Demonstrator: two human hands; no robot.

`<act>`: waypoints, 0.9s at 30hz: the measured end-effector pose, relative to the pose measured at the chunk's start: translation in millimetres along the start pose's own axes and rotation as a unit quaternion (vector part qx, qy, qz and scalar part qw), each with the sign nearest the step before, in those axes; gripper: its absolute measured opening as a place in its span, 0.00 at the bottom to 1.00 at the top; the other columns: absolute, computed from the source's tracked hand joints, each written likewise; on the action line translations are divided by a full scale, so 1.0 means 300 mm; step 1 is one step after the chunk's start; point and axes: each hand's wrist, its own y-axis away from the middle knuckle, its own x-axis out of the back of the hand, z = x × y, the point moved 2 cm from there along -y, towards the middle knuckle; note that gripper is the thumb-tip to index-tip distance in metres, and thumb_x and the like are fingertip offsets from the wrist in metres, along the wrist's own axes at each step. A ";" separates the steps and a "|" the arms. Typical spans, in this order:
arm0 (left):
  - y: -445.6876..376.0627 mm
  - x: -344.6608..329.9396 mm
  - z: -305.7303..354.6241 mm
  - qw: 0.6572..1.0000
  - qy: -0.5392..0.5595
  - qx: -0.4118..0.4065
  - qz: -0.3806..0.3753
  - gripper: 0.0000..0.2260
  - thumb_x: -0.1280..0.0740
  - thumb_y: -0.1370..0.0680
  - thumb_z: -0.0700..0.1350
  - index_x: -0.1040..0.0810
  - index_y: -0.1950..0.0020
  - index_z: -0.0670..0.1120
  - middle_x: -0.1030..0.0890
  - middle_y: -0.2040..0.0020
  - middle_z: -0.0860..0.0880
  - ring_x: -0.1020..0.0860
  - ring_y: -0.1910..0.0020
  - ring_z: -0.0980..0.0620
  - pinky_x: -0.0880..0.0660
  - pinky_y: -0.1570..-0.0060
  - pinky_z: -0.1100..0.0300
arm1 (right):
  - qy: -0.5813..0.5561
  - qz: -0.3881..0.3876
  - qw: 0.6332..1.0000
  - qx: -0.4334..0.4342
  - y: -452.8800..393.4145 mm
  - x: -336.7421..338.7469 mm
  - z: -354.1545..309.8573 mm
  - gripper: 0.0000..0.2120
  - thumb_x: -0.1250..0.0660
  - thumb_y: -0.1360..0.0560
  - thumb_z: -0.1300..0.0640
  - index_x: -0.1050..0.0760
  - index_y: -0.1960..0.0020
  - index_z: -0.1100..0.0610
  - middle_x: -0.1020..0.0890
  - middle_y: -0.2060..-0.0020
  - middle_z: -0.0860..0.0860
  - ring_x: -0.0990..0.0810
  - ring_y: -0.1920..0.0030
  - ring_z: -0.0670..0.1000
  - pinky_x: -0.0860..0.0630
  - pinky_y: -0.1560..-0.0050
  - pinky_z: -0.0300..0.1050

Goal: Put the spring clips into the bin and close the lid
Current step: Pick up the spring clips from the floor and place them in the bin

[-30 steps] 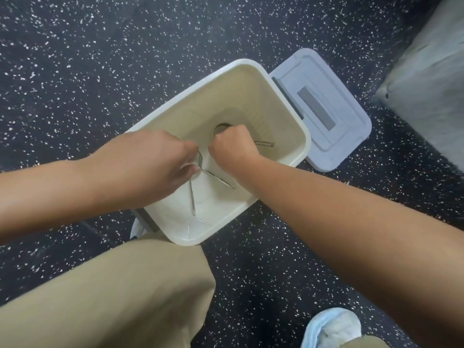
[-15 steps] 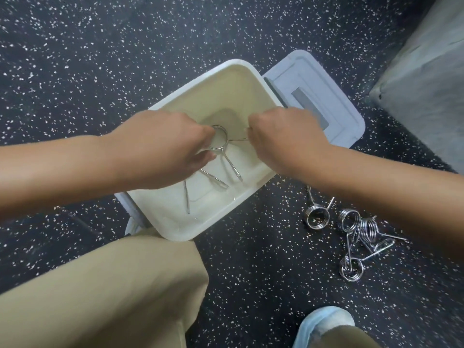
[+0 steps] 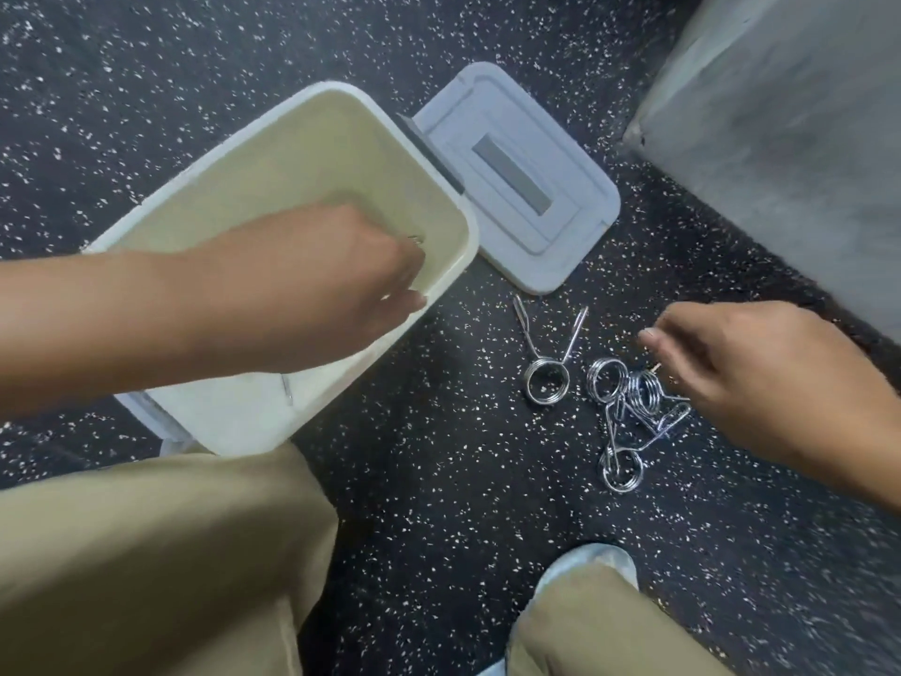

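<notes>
A cream bin [image 3: 312, 97] stands open on the speckled floor, its grey-blue lid [image 3: 517, 178] lying flat beside its right edge. My left hand [image 3: 331, 280] is curled inside the bin, and a sliver of a metal spring clip [image 3: 417, 240] shows at its fingers. Another clip's leg [image 3: 287, 390] peeks out below my forearm in the bin. One chrome spring clip [image 3: 546, 380] lies alone on the floor. A tangled pile of clips [image 3: 629, 407] lies to its right. My right hand [image 3: 760, 378] hovers just over that pile, fingers apart, holding nothing.
A grey concrete block [image 3: 780, 139] fills the upper right corner. My knees in khaki trousers [image 3: 146, 553] take up the lower left and bottom right, with a light blue shoe [image 3: 590, 563] between them. Black speckled floor [image 3: 439, 480] lies around everything.
My right hand has left the bin and swung right to above the pile of clips. My left hand has stayed in the bin. The view has shifted right.
</notes>
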 end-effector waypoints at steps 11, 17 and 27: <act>-0.199 -0.125 0.268 0.993 0.006 -0.060 -0.097 0.17 0.45 0.18 0.57 0.31 0.59 0.46 0.28 0.65 0.48 0.26 0.64 0.42 0.23 0.61 0.51 | -0.172 -0.061 0.966 -0.186 0.147 -0.322 0.241 0.12 0.38 0.19 0.46 0.20 0.53 0.50 0.17 0.67 0.49 0.19 0.66 0.51 0.20 0.61 0.52; -0.342 -0.302 0.363 0.988 0.020 -0.101 -0.113 0.13 0.40 0.18 0.51 0.25 0.55 0.43 0.23 0.60 0.46 0.23 0.59 0.43 0.23 0.55 0.48 | -0.194 -0.125 0.965 -0.126 0.181 -0.531 0.236 0.11 0.35 0.19 0.49 0.21 0.41 0.52 0.19 0.47 0.48 0.20 0.49 0.50 0.23 0.47 0.49; -0.500 -0.525 0.373 0.988 -0.026 -0.097 -0.117 0.13 0.38 0.18 0.53 0.21 0.45 0.45 0.20 0.49 0.47 0.27 0.47 0.46 0.28 0.42 0.49 | -0.057 -0.105 0.993 -0.006 0.196 -0.698 0.226 0.18 0.35 0.23 0.58 0.26 0.33 0.54 0.20 0.41 0.50 0.27 0.39 0.54 0.26 0.40 0.49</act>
